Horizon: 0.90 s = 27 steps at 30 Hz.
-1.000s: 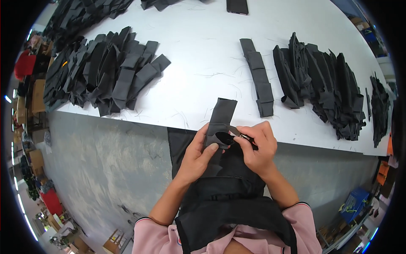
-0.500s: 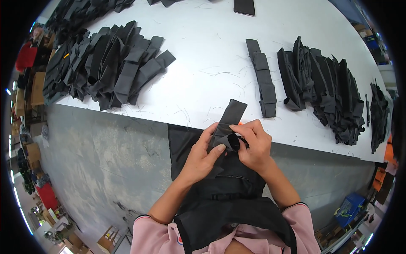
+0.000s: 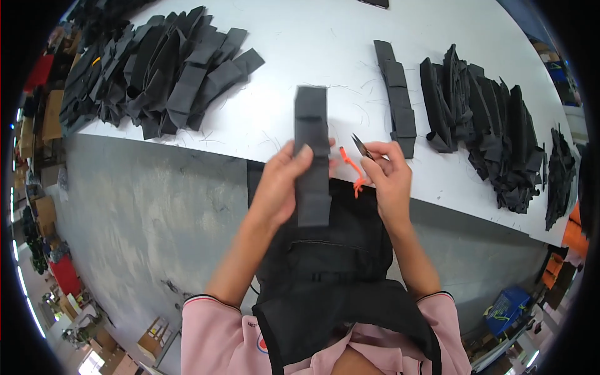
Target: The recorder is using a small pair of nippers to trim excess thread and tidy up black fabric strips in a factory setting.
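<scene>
Pink short-sleeved shirt [image 3: 212, 331], dark piping with thin white line at sleeve cuffs. Black apron [image 3: 337, 312] over front, wide straps across chest, stitched seams at waist. Forearms bare. Left hand [image 3: 281, 181], right hand [image 3: 390, 178] ungloved.

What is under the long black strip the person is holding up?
Under the black strip you can see the white table at the top and the dark apron lower down. The left hand holds it. Its palm and the table edge behind the strip are covered.
</scene>
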### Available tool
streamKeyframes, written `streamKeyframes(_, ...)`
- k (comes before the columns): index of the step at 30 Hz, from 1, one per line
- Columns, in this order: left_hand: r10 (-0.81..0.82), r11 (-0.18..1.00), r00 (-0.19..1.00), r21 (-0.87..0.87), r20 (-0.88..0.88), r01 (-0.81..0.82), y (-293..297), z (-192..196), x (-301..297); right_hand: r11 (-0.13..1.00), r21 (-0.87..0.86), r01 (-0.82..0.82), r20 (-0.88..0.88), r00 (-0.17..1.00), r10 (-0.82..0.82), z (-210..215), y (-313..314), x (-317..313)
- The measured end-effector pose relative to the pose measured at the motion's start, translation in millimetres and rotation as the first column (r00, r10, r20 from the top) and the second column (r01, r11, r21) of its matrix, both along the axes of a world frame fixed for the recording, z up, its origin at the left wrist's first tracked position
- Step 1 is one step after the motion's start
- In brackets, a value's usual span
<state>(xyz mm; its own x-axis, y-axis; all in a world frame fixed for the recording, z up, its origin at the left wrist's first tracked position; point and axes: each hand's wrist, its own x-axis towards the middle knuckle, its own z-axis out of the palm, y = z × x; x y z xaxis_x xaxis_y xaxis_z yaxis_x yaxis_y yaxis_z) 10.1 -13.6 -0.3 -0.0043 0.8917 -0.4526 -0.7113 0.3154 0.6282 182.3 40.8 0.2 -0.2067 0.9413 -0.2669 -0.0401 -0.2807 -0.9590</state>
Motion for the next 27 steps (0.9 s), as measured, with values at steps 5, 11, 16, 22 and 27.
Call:
streamKeyframes(5,0.095,0.995,0.991,-0.003,0.099,-0.095,12,12,-15,0.863,0.356,-0.358,0.365,0.904,0.224,14,-34,18)
streamKeyframes(11,0.113,0.992,0.991,-0.056,0.066,-0.109,16,-1,-14,0.746,0.459,-0.483,0.512,0.829,0.222,21,-45,18)
streamKeyframes(16,0.109,0.992,0.992,-0.067,0.063,-0.105,20,5,-12,0.694,0.475,-0.541,0.581,0.785,0.215,18,-45,10)
streamKeyframes(22,0.092,0.994,0.988,-0.072,0.121,-0.084,21,2,-9,0.581,0.558,-0.593,0.63,0.758,0.169,19,-46,-3)
streamKeyframes(27,0.084,0.994,0.987,-0.075,0.134,-0.074,23,0,-12,0.563,0.535,-0.63,0.665,0.725,0.18,18,-47,10)
